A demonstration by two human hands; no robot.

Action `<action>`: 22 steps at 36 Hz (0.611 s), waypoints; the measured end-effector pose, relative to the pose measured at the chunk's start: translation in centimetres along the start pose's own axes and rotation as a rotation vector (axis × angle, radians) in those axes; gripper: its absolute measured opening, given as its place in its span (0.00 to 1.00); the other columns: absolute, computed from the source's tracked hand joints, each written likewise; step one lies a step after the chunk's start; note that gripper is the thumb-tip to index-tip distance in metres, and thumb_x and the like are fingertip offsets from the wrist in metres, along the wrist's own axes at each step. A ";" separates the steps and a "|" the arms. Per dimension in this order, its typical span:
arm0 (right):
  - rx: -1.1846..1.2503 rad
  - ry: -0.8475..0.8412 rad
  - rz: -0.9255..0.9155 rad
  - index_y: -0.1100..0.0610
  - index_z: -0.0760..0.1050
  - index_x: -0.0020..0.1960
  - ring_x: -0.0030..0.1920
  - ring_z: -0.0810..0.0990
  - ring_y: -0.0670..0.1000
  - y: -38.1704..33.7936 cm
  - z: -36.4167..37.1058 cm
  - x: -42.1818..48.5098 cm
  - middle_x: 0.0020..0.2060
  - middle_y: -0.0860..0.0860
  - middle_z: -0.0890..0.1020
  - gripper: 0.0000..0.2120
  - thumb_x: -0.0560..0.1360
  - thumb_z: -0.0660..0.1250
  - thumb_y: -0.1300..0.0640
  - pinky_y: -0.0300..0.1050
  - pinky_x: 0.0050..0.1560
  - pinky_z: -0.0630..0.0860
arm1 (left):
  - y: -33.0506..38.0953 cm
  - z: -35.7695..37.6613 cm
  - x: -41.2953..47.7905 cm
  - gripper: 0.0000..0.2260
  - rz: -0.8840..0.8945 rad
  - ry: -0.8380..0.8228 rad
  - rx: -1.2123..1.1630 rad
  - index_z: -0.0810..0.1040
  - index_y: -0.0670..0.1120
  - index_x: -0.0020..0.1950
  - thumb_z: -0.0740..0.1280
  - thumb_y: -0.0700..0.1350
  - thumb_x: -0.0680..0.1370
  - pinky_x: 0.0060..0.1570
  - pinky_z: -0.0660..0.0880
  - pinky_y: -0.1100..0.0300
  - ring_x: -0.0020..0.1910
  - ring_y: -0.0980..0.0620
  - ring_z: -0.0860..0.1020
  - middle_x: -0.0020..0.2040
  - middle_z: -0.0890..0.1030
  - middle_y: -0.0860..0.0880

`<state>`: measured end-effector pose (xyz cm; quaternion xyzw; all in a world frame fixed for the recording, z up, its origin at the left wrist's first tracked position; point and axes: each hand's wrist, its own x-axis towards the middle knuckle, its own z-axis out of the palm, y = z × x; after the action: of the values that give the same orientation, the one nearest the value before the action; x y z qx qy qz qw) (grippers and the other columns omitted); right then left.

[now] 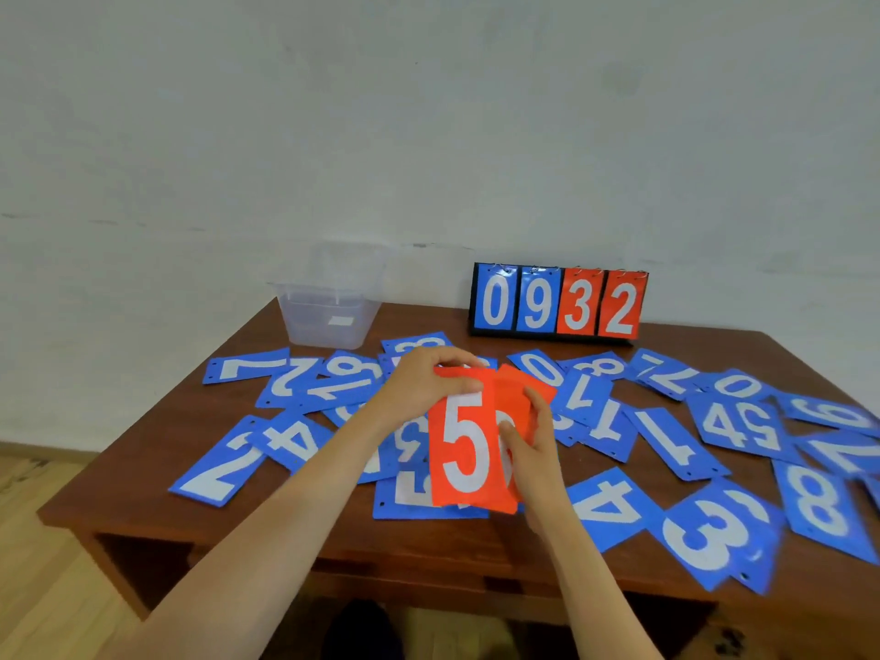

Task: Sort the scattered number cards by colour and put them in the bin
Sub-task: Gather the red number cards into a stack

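Note:
Above the middle of the table I hold a stack of red number cards [469, 450], upright, with a white 5 in front and other red cards fanned behind it. My left hand [424, 383] grips the stack's top edge. My right hand [531, 445] holds its right side, thumb on the front. Several blue number cards [676, 443] lie scattered over the wooden table [295, 531]. A clear plastic bin [328, 309] stands at the back left; whether it holds anything I cannot tell.
A flip scoreboard [559, 302] showing 0 9 3 2, two blue and two red cards, stands at the back against the white wall. Blue cards reach the table's right edge. The wooden floor shows at the left.

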<state>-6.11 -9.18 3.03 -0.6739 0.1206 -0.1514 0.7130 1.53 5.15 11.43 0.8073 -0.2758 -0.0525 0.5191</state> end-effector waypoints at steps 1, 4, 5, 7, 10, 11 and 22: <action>0.003 -0.007 -0.004 0.38 0.58 0.70 0.54 0.79 0.52 -0.2 -0.4 0.0 0.65 0.49 0.70 0.21 0.81 0.58 0.52 0.51 0.47 0.82 | -0.2 0.9 0.3 0.09 -0.008 0.007 0.000 0.80 0.53 0.50 0.74 0.46 0.72 0.36 0.75 0.71 0.39 0.60 0.80 0.46 0.80 0.54; 0.004 -0.019 0.001 0.38 0.60 0.69 0.51 0.81 0.50 -0.8 -1.5 -0.1 0.62 0.49 0.73 0.18 0.81 0.56 0.48 0.42 0.38 0.81 | -1.0 3.3 1.3 0.11 -0.042 0.059 -0.028 0.79 0.56 0.47 0.76 0.47 0.69 0.42 0.79 0.61 0.43 0.54 0.81 0.46 0.79 0.51; 0.001 -0.019 -0.002 0.38 0.60 0.69 0.50 0.81 0.50 -0.9 -1.8 -0.1 0.61 0.49 0.73 0.18 0.80 0.57 0.48 0.39 0.36 0.80 | -1.1 3.9 1.6 0.11 -0.039 0.079 -0.027 0.78 0.57 0.47 0.76 0.47 0.69 0.43 0.78 0.59 0.44 0.53 0.80 0.45 0.79 0.53; 0.004 -0.020 -0.014 0.39 0.59 0.70 0.50 0.81 0.50 -0.9 -2.4 -0.1 0.62 0.49 0.73 0.23 0.79 0.63 0.52 0.40 0.36 0.80 | -1.1 4.9 2.0 0.12 -0.018 0.094 -0.013 0.78 0.56 0.49 0.76 0.47 0.69 0.43 0.74 0.63 0.47 0.54 0.78 0.43 0.77 0.56; 0.004 -0.005 -0.043 0.38 0.52 0.74 0.51 0.81 0.49 -0.5 -3.0 0.1 0.62 0.48 0.71 0.33 0.77 0.65 0.57 0.40 0.37 0.81 | -1.1 6.4 2.3 0.27 -0.048 0.147 -0.037 0.69 0.52 0.66 0.75 0.48 0.69 0.54 0.72 0.60 0.59 0.53 0.73 0.56 0.75 0.53; 0.021 0.012 -0.052 0.37 0.49 0.74 0.51 0.81 0.49 -0.3 -3.2 0.2 0.63 0.48 0.71 0.35 0.77 0.65 0.58 0.42 0.38 0.81 | -1.1 6.8 2.3 0.34 -0.100 0.190 -0.062 0.63 0.51 0.71 0.76 0.49 0.69 0.59 0.71 0.56 0.64 0.52 0.70 0.63 0.72 0.51; 0.127 0.182 -0.145 0.26 0.45 0.69 0.61 0.77 0.55 0.3 -3.2 1.2 0.70 0.53 0.69 0.41 0.75 0.68 0.55 0.63 0.56 0.77 | -3.3 8.2 -1.9 0.21 -0.348 -0.147 -0.404 0.71 0.52 0.64 0.72 0.42 0.73 0.56 0.78 0.53 0.55 0.52 0.79 0.56 0.79 0.51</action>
<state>-6.23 -12.57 2.60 -0.6179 0.1261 -0.2704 0.7274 -1.86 0.51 4.48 0.7165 -0.1537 -0.2531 0.6316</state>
